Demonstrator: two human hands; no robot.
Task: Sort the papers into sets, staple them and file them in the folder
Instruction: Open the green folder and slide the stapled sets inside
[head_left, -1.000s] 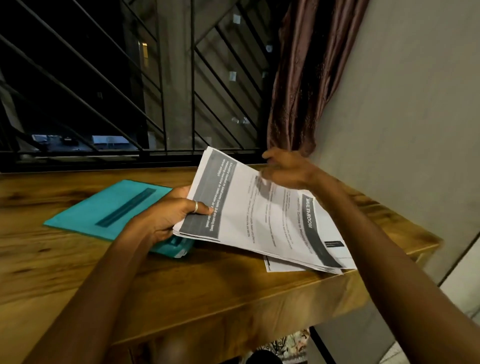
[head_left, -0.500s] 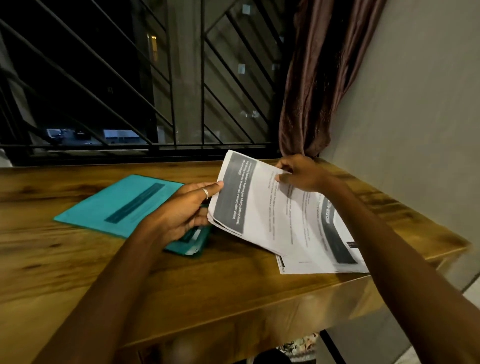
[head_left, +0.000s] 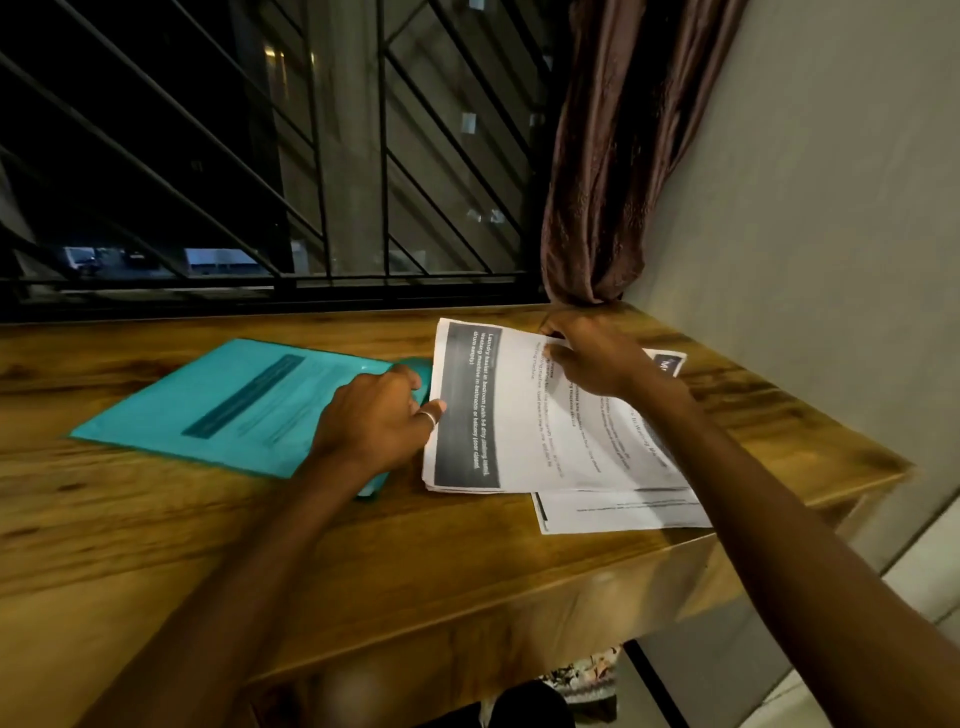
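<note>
Wooden table (head_left: 156, 545) runs under a dark window grille (head_left: 260, 156), with a brown curtain (head_left: 613, 156) bunched against a pale wall (head_left: 805, 208) beyond the right hand. The right forearm covers much of the papers (head_left: 519, 415) between the two hands, so the sideways heading shows only in part and the fine body text is too blurred to read. A loose sheet (head_left: 613, 512) pokes out beneath the stack on its near side, its print illegible, and a dark corner with white letters peeks out past the right wrist. White writing on the top page's grey band reads "Laundry basket in bedroom" and "washing machine in bathroom or balcony (door closed, drum empty)". A teal folder (head_left: 234, 405) lies flat under and beyond the left hand, its label smeared. The left hand (head_left: 374, 421), wearing a ring (head_left: 428, 417), sits knuckles up with curled fingers against the stack's left edge; its fingertips are hidden, so I cannot tell whether it grips. The right hand (head_left: 592, 358) pinches the far edge of the top sheets, thumb on top.
</note>
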